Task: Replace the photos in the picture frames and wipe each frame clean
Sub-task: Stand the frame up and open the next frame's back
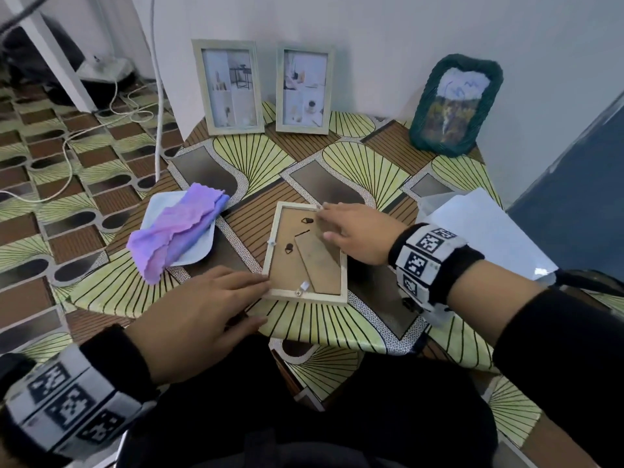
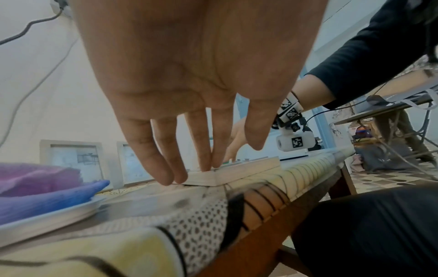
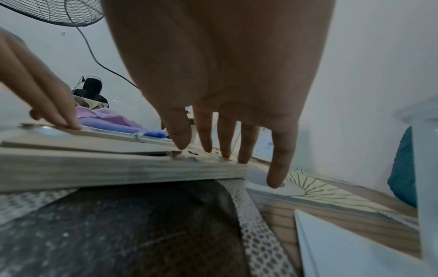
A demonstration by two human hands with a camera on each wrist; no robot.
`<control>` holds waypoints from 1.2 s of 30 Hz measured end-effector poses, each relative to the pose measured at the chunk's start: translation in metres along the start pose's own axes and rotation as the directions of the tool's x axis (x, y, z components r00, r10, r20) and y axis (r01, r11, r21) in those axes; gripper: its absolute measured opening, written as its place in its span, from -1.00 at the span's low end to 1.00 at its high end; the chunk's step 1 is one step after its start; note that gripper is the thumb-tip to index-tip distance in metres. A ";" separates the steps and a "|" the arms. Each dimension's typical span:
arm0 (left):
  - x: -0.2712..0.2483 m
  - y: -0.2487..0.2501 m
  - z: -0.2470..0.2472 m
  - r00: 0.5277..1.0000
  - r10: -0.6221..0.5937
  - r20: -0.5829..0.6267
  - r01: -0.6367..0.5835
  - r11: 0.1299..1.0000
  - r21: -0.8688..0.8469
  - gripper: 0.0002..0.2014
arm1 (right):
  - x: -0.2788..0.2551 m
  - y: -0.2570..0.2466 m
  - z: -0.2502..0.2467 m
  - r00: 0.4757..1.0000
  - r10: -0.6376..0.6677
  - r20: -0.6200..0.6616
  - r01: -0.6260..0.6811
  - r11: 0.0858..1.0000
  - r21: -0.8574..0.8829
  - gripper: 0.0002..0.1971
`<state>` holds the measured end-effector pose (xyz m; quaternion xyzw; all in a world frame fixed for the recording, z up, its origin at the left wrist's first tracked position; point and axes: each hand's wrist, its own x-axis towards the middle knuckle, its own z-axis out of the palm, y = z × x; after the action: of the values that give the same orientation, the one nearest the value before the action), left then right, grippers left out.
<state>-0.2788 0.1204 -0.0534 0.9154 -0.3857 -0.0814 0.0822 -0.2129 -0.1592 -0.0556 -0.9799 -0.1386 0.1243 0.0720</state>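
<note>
A pale wooden picture frame (image 1: 305, 296) lies face down in the middle of the table, its brown backing board (image 1: 290, 261) and stand flap up. My left hand (image 1: 216, 305) rests with straight fingers on the frame's near left corner (image 2: 203, 178). My right hand (image 1: 351, 231) lies flat with its fingertips (image 3: 225, 153) on the far right part of the backing. A purple cloth (image 1: 175, 231) sits on a white plate (image 1: 199, 251) to the left. Two pale frames (image 1: 229, 86) (image 1: 304, 89) with photos stand against the wall.
A dark green woven frame (image 1: 456, 103) leans on the wall at the back right. White sheets of paper (image 1: 472, 224) and a clear plastic holder lie at the right. The patterned table (image 1: 337, 329) ends just before my lap. Cables run over the floor at the left.
</note>
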 end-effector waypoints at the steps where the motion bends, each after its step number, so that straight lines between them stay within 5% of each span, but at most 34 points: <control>1: 0.002 -0.002 0.000 1.000 -0.014 0.010 0.014 1.000 0.021 -0.30 | -0.004 -0.001 0.000 1.000 0.023 -0.010 -0.023 0.999 -0.035 -0.52; 7: 0.026 -0.027 -0.006 0.993 -0.108 0.054 0.106 0.994 0.033 -0.06 | -0.038 -0.006 0.000 0.990 0.098 -0.104 -0.106 0.991 -0.076 -0.69; 15: 0.064 -0.047 -0.016 0.993 -0.092 0.073 0.095 0.995 -0.037 -0.39 | -0.067 -0.010 0.014 0.980 0.122 -0.159 -0.104 0.988 0.117 -0.73; 20: 0.073 -0.047 -0.013 0.994 -0.102 -0.051 0.096 0.990 -0.107 -0.47 | -0.062 -0.004 0.012 0.937 0.258 -0.234 -0.168 0.924 0.344 -0.82; 24: 0.076 -0.046 -0.006 0.968 -0.242 -0.064 0.232 0.964 -0.133 -0.49 | -0.048 0.005 0.006 0.903 0.411 -0.128 -0.326 0.848 0.417 -0.73; 29: 0.087 -0.046 -0.003 0.959 -0.275 -0.071 0.269 0.959 -0.086 -0.67 | -0.039 -0.001 0.008 0.897 0.440 -0.042 -0.358 0.779 0.515 -0.71; 36: 0.095 -0.051 -0.010 0.945 -0.323 -0.057 0.312 0.939 -0.143 -0.57 | -0.034 -0.005 0.011 0.887 0.461 -0.040 -0.374 0.764 0.526 -0.69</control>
<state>-0.1761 0.0878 -0.0625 0.9606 -0.2230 -0.0825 0.1437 -0.2490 -0.1631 -0.0570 -0.9390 0.1274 0.0867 0.3075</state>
